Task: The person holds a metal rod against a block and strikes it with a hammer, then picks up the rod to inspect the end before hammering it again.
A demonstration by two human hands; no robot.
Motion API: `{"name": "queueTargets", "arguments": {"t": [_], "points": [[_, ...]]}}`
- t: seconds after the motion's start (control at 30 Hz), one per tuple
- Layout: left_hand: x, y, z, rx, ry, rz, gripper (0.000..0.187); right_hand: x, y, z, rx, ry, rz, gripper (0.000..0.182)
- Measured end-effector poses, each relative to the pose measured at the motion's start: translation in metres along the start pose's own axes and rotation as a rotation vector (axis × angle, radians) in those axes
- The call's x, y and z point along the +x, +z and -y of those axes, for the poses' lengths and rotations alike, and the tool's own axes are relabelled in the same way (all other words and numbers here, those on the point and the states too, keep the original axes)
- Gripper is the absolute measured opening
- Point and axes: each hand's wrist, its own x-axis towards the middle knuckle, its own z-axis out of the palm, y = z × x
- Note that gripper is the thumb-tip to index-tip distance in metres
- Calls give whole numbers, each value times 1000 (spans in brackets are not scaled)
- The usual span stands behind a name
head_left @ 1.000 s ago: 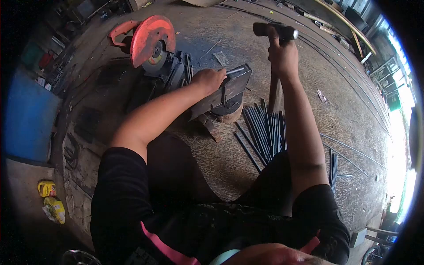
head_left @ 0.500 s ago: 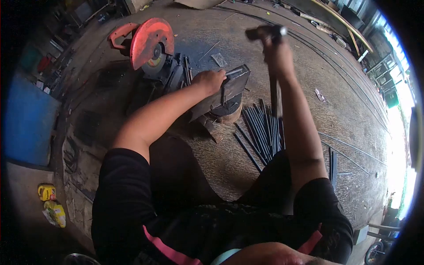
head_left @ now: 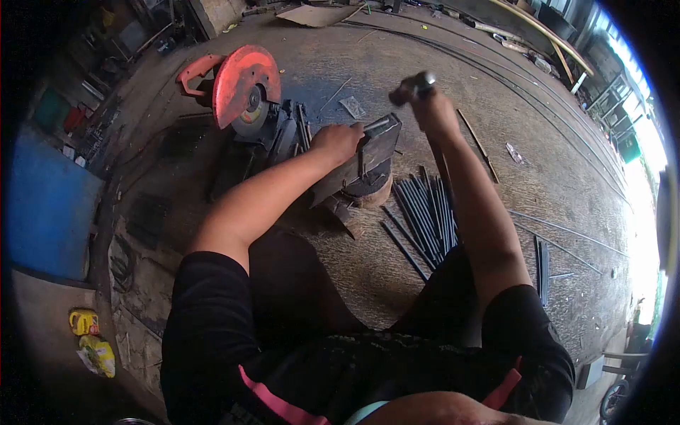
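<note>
My left hand [head_left: 338,144] is closed around a dark metal rod [head_left: 377,127] at the upper edge of a dark metal plate [head_left: 379,150]. The plate leans over a round wooden block [head_left: 373,193]. My right hand [head_left: 434,113] grips a hammer [head_left: 423,83] close to its head, raised to the right of the plate; its handle runs down along my forearm. Many thin dark rods [head_left: 425,212] lie fanned out on the ground beside the block.
A red cut-off saw [head_left: 244,78] stands left of the plate. Another rod bundle [head_left: 542,269] lies at the right. Long bars [head_left: 489,71] cross the floor at upper right. A blue panel [head_left: 53,202] and yellow containers [head_left: 85,322] are at far left.
My right hand and the hammer have come down and slightly left, nearer the plate. My left hand still holds at the plate's upper edge. The whole view has shifted a little.
</note>
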Motion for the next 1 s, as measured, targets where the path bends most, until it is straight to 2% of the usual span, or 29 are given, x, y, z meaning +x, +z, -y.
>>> {"name": "queueTargets", "arguments": {"t": [0.03, 0.1, 0.13, 0.23, 0.3, 0.37, 0.5, 0.6, 0.67, 0.7, 0.8, 0.87, 0.9, 0.93, 0.97, 1.0], "points": [[0, 2, 0, 3, -12, 12, 27, 1, -9, 12, 24, 49, -118, 50], [0, 3, 0, -37, -1, 1, 27, -4, -30, 38, 215, -194, -344, 44], [1, 3, 1, -59, 24, -9, 26, -15, -39, 55, 459, -180, -332, 35], [2, 2, 0, -60, 4, 31, 28, 4, -7, 23, 417, -318, -542, 25], [4, 4, 0, -63, -4, 34, 29, 2, 25, -10, 115, -191, -316, 38], [6, 4, -2, -64, -7, 26, 30, -19, 39, -15, -124, 3, 23, 44], [4, 6, 1, -47, -53, 34, 31, -17, 30, -13, -38, 45, 86, 47], [3, 4, -1, -75, -24, 24, 32, -2, 9, 3, -23, -79, -211, 48], [3, 11, -1, -147, -67, 22, 32, -2, -16, 34, 227, -132, -337, 41], [4, 14, 1, -158, -75, 26, 32, -5, -24, 45, 394, -124, -382, 38], [11, 14, 4, -221, -78, 35, 32, -3, -13, 34, 488, -239, -430, 35], [15, 7, -2, -239, -152, 147, 36, -6, 8, 13, 90, -256, -397, 34], [13, 7, -5, -238, -148, 145, 36, 2, 30, -11, -111, -1, -192, 33], [11, 5, -6, -243, -155, 131, 37, -16, 32, -4, -291, 91, 16, 39], [10, 1, -6, -243, -164, 112, 37, -12, 30, -9, -290, 80, 8, 39], [12, -1, -4, -234, -165, 103, 37, -7, 30, -21, -159, 75, 62, 43]]}}
